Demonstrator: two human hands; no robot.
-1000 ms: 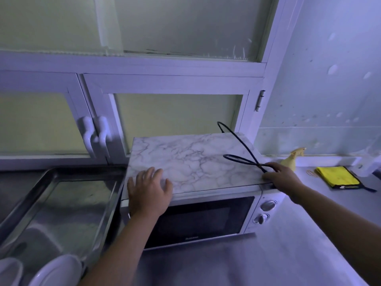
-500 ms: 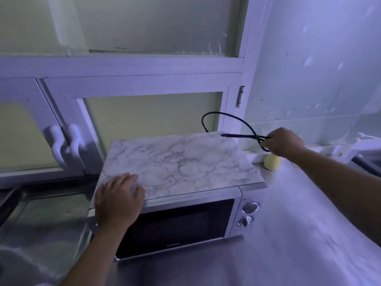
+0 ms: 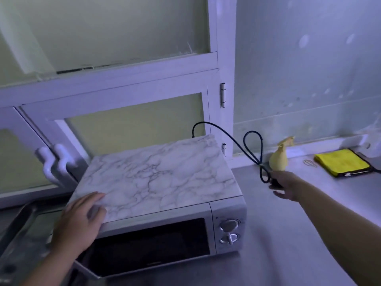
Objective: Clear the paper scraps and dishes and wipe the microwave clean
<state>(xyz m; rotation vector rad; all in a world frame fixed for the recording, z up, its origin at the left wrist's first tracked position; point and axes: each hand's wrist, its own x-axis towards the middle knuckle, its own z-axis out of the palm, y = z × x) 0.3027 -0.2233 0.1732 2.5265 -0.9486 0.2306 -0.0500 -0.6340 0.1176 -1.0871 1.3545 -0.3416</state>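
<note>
- Pinching the looped black cord (image 3: 252,149), the right hand (image 3: 285,185) is hovering just right of the microwave (image 3: 156,178), above the counter (image 3: 309,234).
- Flat on the microwave's marbled front-left corner, the left hand (image 3: 80,219) is resting with fingers straight.
- Near a spray bottle (image 3: 279,159), a yellow cloth (image 3: 341,162) is lying.

Microwave (image 3: 156,240): white, marble-patterned top, two dials at right of the dark door; stands on the grey desk (image 3: 288,244) toward its back left.
Left grip (image 3: 80,221): flat on the top's front-left corner.
Right grip (image 3: 285,186): right of the microwave, holding a looped black cord (image 3: 237,143) that runs from the microwave's rear.
Yellow spray bottle (image 3: 278,159): just behind the right grip, near the back edge.
Yellow cloth (image 3: 341,162): folded, back-right.
Steel sink (image 3: 20,234): left edge.
</note>
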